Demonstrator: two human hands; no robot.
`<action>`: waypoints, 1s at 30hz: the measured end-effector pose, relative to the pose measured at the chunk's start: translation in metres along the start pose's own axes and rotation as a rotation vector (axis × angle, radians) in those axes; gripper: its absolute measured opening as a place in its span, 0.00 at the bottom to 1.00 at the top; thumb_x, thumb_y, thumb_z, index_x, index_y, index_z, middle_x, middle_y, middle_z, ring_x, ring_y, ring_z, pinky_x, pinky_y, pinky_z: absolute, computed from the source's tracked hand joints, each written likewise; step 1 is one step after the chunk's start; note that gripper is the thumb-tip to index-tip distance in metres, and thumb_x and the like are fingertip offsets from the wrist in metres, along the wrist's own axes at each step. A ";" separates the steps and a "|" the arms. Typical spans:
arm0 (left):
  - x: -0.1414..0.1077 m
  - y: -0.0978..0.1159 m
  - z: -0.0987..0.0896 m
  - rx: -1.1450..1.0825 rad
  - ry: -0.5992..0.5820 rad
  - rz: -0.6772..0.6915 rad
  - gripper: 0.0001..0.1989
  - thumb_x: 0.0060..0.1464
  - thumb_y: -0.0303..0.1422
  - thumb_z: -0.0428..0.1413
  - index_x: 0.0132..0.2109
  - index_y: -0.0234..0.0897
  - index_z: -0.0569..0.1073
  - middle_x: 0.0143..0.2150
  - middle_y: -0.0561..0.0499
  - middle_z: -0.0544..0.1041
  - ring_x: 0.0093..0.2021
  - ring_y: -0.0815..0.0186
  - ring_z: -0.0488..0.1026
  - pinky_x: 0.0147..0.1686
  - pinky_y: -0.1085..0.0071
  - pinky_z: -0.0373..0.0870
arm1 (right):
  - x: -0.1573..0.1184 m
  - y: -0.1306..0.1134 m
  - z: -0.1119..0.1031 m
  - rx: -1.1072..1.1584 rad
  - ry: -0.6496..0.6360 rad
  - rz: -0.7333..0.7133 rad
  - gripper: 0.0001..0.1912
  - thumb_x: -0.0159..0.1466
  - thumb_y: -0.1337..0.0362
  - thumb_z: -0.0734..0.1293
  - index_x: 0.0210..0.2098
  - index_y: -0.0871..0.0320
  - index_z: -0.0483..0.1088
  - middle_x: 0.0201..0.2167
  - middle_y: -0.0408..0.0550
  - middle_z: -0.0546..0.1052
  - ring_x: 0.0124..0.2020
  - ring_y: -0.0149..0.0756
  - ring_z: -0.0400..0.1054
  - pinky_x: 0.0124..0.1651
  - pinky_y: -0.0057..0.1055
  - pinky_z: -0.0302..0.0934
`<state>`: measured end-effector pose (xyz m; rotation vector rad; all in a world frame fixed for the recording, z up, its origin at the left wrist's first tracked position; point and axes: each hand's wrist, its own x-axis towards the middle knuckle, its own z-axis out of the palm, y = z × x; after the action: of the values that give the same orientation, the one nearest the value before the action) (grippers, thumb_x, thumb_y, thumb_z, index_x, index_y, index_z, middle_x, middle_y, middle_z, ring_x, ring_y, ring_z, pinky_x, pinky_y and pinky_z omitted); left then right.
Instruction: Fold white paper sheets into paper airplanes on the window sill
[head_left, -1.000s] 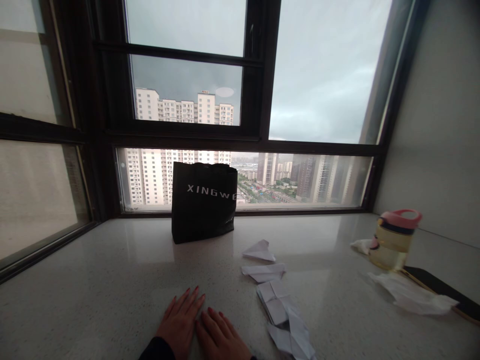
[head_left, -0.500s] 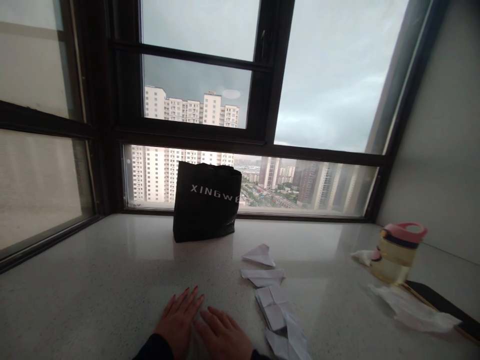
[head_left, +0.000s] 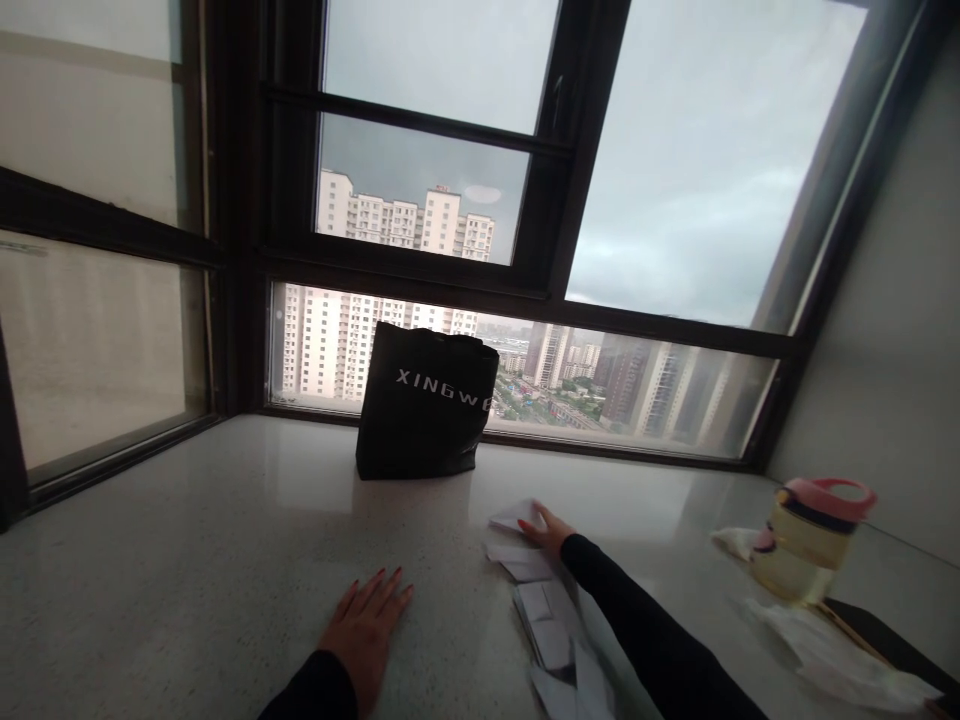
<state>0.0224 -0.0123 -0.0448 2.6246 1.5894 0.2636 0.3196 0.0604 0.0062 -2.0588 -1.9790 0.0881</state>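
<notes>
My left hand (head_left: pixel 367 625) lies flat on the pale speckled counter, palm down, its fingers spread and nothing in them. Stretched out to the right, my right hand (head_left: pixel 551 530) has its thumb and fingers around the right end of a white folded paper triangle (head_left: pixel 510 518). That paper rests on the counter; its grip is slightly blurred. Nearer to me lie a flat folded paper strip (head_left: pixel 517 561), a stack of squarish folded papers (head_left: pixel 546 625) and more folded paper (head_left: pixel 559 692), partly beside my right forearm.
A black bag (head_left: pixel 427 410) with white lettering stands against the window. On the right are a yellowish bottle (head_left: pixel 806 550) with a pink lid, crumpled white tissue (head_left: pixel 832 650) and a dark flat object (head_left: pixel 892 635). Window frames bound the counter behind and left.
My right hand has left its place beside the left hand and reached forward and right to the farthest folded paper. My left hand stays flat. The view has tilted slightly.
</notes>
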 end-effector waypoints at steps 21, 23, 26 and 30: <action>0.003 -0.001 0.022 -0.194 0.513 0.089 0.21 0.50 0.39 0.43 0.51 0.36 0.58 0.51 0.45 0.65 0.51 0.59 0.59 0.48 0.62 0.57 | -0.095 -0.010 0.006 0.137 -0.042 -0.356 0.49 0.40 0.46 0.66 0.55 0.63 0.49 0.55 0.60 0.56 0.55 0.49 0.47 0.53 0.43 0.47; 0.001 0.002 0.023 -0.166 0.468 0.101 0.24 0.50 0.41 0.43 0.53 0.37 0.56 0.53 0.45 0.63 0.53 0.59 0.57 0.52 0.60 0.51 | -0.104 0.009 0.016 0.121 -0.092 -0.285 0.55 0.34 0.47 0.69 0.56 0.66 0.49 0.55 0.63 0.55 0.55 0.52 0.45 0.53 0.43 0.45; -0.003 0.006 0.016 -0.125 0.384 0.152 0.28 0.48 0.47 0.44 0.54 0.37 0.56 0.54 0.45 0.61 0.55 0.57 0.54 0.54 0.56 0.43 | -0.108 0.009 0.030 0.143 -0.160 -0.258 0.56 0.31 0.49 0.70 0.55 0.67 0.49 0.54 0.65 0.54 0.55 0.55 0.44 0.54 0.45 0.44; -0.007 0.012 0.002 -0.143 0.284 0.223 0.30 0.46 0.50 0.44 0.53 0.40 0.57 0.55 0.47 0.61 0.55 0.56 0.52 0.54 0.52 0.39 | -0.107 -0.029 0.036 0.303 -0.161 -0.345 0.49 0.40 0.55 0.69 0.56 0.65 0.48 0.54 0.61 0.56 0.54 0.48 0.49 0.53 0.41 0.47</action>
<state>0.0301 -0.0244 -0.0457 2.7463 1.2811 0.7634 0.2771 -0.0389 -0.0370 -1.5454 -2.2258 0.4626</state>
